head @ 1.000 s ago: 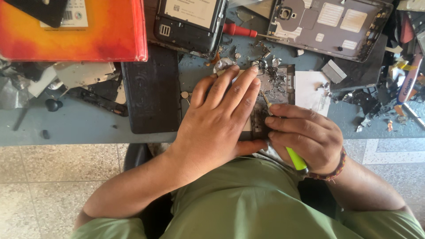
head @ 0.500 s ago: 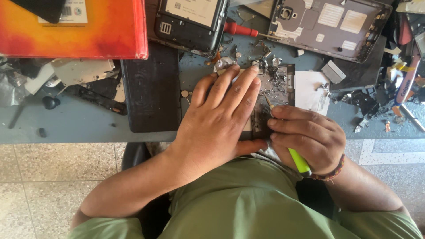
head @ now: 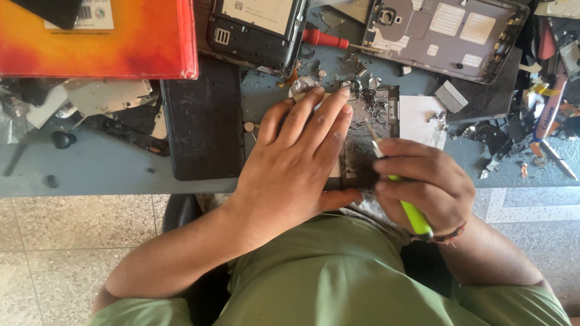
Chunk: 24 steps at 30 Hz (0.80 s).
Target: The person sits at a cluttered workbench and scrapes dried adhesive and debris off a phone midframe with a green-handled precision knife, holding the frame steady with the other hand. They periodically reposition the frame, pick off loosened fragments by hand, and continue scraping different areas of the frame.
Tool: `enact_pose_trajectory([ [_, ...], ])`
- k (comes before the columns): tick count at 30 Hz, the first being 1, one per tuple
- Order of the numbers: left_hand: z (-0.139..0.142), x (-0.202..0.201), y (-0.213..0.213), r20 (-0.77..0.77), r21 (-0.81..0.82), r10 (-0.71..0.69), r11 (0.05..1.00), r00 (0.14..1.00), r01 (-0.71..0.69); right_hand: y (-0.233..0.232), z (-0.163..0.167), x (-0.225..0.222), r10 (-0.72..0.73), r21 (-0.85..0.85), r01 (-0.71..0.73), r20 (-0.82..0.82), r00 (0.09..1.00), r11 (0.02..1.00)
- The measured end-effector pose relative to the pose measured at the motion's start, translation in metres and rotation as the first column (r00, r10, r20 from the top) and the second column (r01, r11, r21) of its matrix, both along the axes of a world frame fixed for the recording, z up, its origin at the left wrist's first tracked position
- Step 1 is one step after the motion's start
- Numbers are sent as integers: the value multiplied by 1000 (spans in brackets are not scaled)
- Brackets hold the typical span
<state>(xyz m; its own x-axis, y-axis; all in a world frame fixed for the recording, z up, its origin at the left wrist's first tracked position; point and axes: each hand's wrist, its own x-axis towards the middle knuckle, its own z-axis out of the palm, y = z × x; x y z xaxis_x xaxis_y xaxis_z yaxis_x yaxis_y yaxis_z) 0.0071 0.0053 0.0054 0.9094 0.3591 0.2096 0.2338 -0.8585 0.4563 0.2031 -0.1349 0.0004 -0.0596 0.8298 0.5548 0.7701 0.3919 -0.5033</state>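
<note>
Phone frame: stripped and grey, lying at the near edge of your tabletop, half under your palm.
Left hand: flat, fingers spread, pressing down on the frame, thumb hooked along its near edge.
Right hand: curled tight round a green-handled tool, metal tip angled onto the frame's surface.
Debris: metal scraps scattered over the frame's far end.
Around you: black pad just left, red box far left, opened phone back beyond, red screwdriver beside it.
</note>
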Motion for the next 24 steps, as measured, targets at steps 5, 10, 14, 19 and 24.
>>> enact_pose_trajectory([
  [5,1,-2,0,15,10,3,1000,1000,-3,-4,-4,-2,-20,-34,19,-29,999,999],
  [10,1,-1,1,26,4,5,1000,1000,-5,-6,-6,-1,-91,-30,88,-110,990,996],
  [14,1,1,1,28,-29,13,999,1000,-12,-9,-4,3,-247,-92,230,-296,923,969],
  [19,1,-2,4,7,-63,-15,998,1000,16,-9,0,5,-284,-159,237,-468,837,958],
  [24,-3,-8,6,86,-111,-23,993,996,32,-7,5,4,-270,-183,229,-245,931,956],
])
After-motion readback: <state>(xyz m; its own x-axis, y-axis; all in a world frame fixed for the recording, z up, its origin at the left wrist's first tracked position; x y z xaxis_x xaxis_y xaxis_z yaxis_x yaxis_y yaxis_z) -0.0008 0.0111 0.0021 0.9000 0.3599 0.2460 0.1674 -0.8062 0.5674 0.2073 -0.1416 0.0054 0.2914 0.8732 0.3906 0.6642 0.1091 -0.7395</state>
